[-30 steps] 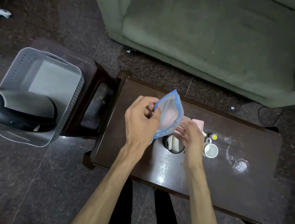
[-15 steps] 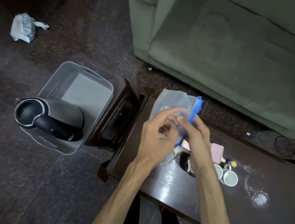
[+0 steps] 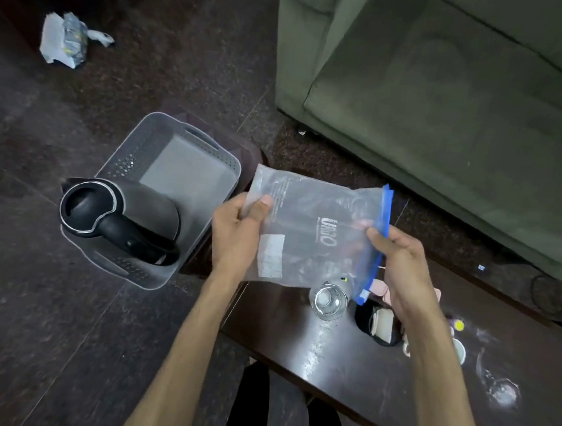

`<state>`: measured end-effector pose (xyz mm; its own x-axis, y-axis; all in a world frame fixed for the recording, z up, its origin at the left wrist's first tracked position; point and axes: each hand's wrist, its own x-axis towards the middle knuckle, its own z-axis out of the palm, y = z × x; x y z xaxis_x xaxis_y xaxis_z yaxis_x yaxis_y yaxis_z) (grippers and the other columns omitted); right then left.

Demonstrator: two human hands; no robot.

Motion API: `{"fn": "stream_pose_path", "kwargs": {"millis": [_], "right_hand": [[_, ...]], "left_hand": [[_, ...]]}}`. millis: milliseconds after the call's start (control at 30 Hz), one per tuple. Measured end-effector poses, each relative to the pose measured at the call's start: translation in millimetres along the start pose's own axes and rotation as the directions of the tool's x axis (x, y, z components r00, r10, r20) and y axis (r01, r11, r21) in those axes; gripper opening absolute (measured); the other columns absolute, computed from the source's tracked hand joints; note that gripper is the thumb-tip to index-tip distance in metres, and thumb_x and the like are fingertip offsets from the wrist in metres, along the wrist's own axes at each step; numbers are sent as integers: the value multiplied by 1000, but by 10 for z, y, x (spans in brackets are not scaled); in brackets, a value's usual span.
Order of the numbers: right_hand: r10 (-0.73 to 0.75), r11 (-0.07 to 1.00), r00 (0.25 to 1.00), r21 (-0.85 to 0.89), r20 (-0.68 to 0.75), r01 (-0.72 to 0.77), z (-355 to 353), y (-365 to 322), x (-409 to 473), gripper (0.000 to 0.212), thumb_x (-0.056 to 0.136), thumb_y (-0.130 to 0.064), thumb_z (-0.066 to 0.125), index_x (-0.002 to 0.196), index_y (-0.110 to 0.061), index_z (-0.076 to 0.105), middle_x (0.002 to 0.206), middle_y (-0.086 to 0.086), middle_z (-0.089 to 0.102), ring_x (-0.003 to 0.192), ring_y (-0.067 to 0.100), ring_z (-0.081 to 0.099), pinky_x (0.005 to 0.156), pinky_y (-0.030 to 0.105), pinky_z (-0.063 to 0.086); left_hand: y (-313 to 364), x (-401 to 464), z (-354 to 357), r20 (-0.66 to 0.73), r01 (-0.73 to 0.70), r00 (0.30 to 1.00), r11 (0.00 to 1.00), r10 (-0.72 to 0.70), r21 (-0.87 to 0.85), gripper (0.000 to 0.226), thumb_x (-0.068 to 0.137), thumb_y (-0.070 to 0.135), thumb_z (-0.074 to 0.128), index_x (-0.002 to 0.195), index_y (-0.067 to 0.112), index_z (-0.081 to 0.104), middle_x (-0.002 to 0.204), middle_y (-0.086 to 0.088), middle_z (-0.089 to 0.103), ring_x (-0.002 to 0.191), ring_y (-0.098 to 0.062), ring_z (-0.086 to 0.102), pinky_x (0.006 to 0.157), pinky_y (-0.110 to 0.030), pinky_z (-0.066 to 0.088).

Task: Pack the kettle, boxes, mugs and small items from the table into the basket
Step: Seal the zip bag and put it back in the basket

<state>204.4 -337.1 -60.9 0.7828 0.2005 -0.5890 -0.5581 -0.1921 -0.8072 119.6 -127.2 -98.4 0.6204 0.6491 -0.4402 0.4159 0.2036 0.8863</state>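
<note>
We see a dark, speckled stone floor laid in large tiles with thin pale joints, glossy enough to catch dull reflections. A green upholstered sofa fills the upper right, its seat cushion facing us. In front of it stands a low dark wooden table with a shiny, smudged top. A crumpled wrapper lies on the floor at upper left, and a dark cable curls near the sofa's base. The light is dim and even.

Left hand and right hand hold a clear bag above the worktop; kettle sits in the basket.
</note>
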Motion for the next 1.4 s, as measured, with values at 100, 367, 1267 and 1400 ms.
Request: {"fn": "stream_pose_path", "kwargs": {"millis": [100, 367, 1267, 1400], "right_hand": [[-158, 960, 986, -240, -44, 143, -5, 178, 43, 25, 106, -14, 56, 91, -12, 75, 66, -1, 69, 63, 16, 63, 66, 34, 52], [349, 917, 927, 151, 137, -368, 218, 266, -118, 64, 83, -65, 65, 119, -12, 68, 106, 15, 79, 102, 34, 75, 92, 48, 60], [96, 983, 983, 141, 158, -118, 1847, 142, 719, 35, 87, 11, 61, 96, -20, 74, 90, 1, 81, 78, 15, 72, 79, 33, 59], [4, 1000, 988, 22, 151, -7, 2353, 265, 1038, 22, 81, 9, 58, 85, -9, 71, 89, 13, 79, 79, 16, 67, 76, 36, 58]], "left_hand": [[-87, 100, -119, 86, -272, 962, 910, 258, 312, 41, 101, 45, 62, 84, 7, 65, 72, -20, 64, 66, -13, 50, 61, -48, 54], [-98, 75, -129, -182, -193, 964, 981, 196, 38, 35, 109, 31, 55, 93, 4, 69, 73, -7, 66, 71, -9, 57, 62, -31, 49], [20, 394, -703, -543, 44, 819, 964, -185, -262, 17, 97, 12, 62, 108, 20, 72, 100, 7, 76, 89, -11, 72, 78, -24, 55], [-14, 511, -729, -562, 61, 820, 993, -110, -106, 68, 83, 15, 67, 147, 15, 45, 137, -5, 62, 123, -24, 62, 110, -38, 50]]}}
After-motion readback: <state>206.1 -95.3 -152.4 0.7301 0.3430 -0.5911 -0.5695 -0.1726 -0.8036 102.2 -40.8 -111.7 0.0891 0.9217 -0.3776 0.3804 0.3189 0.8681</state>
